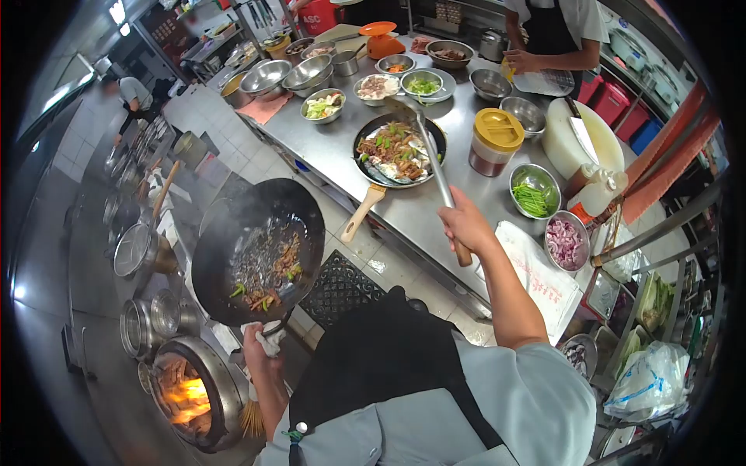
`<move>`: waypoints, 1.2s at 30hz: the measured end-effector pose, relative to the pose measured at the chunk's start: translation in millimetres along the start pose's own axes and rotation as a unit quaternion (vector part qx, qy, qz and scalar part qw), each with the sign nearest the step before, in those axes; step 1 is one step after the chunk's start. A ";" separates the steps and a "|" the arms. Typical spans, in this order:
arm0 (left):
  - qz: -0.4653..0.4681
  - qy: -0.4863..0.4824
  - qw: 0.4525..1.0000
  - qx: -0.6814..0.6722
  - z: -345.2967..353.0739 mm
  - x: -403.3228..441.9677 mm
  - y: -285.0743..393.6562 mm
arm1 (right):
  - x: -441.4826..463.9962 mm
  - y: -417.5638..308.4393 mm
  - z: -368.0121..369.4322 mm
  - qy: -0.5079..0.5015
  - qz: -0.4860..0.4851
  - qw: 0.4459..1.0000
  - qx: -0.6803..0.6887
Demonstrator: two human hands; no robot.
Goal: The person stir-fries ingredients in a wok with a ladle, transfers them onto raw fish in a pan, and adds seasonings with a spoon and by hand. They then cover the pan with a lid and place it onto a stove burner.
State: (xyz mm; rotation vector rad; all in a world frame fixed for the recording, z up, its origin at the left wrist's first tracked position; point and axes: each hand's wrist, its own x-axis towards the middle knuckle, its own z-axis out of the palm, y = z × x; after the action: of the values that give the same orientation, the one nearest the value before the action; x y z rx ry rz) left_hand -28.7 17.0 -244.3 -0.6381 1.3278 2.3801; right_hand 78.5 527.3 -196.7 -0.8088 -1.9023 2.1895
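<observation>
My left hand [258, 349] is closed round the cloth-wrapped handle of a black wok [225, 225], held tilted left of the steel table. Bits of meat and green pepper in oily sauce lie in the wok. My right hand [466, 223] grips the wooden end of a long metal ladle [437, 167]. The ladle's head is over the far edge of a frying pan [364, 172] on the table. That pan holds cooked meat with green pieces, partly covering a fish, and its wooden handle [364, 212] sticks out past the table edge.
A lit burner [186, 392] flames at lower left. On the table [311, 147] stand a yellow-lidded tub [497, 140], a bowl of green vegetables [534, 191], a bowl of onions [566, 241] and a board with a knife [583, 132]. A co-worker [556, 35] stands across the table.
</observation>
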 end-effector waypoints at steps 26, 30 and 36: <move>0.162 -0.107 0.976 0.098 108.6 17.8 -5.6 | -33.5 13.6 -28.5 -0.087 -0.158 0.834 -0.522; 0.162 -0.141 0.971 0.102 116.3 30.3 -12.6 | 5.1 -39.6 12.4 -0.027 -0.242 0.849 -0.470; 0.184 -0.184 0.961 0.098 158.6 38.3 -18.8 | 18.0 11.3 52.7 -0.109 -0.221 0.910 -0.334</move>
State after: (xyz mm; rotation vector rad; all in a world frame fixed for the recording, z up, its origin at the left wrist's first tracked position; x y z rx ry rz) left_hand -86.1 165.8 -204.8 0.1206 1.5827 2.4337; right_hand 41.1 486.5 -209.7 -0.1420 -2.6676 1.4050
